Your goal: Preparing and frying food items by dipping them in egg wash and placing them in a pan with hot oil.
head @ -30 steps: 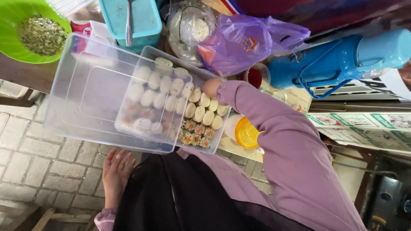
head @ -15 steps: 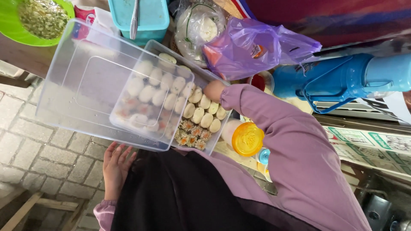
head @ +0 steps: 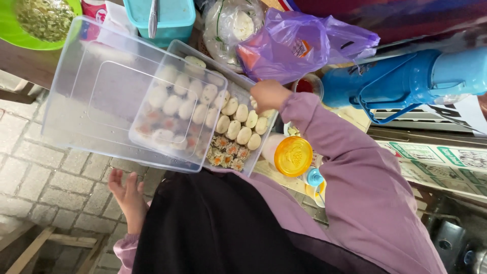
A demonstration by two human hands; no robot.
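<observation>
Over a grey paved floor [head: 45, 177], a crowded table [head: 20, 61] carries a clear dumpling tray [head: 238, 127]; right hand [head: 269, 95] grips its edge, left hand [head: 128, 195] open below the lid [head: 101, 96].

Clear plastic lid [head: 101, 96] over clear tray [head: 238, 86]. Dumplings [head: 238, 124]: pale cream; a row topped orange. Bag [head: 299, 43]: purple. Flask [head: 406, 81]: blue. Cap [head: 293, 156]: orange-yellow. Bowl [head: 15, 38]: bright green. Box [head: 175, 18]: teal. Sleeve [head: 355, 172]: mauve.
</observation>
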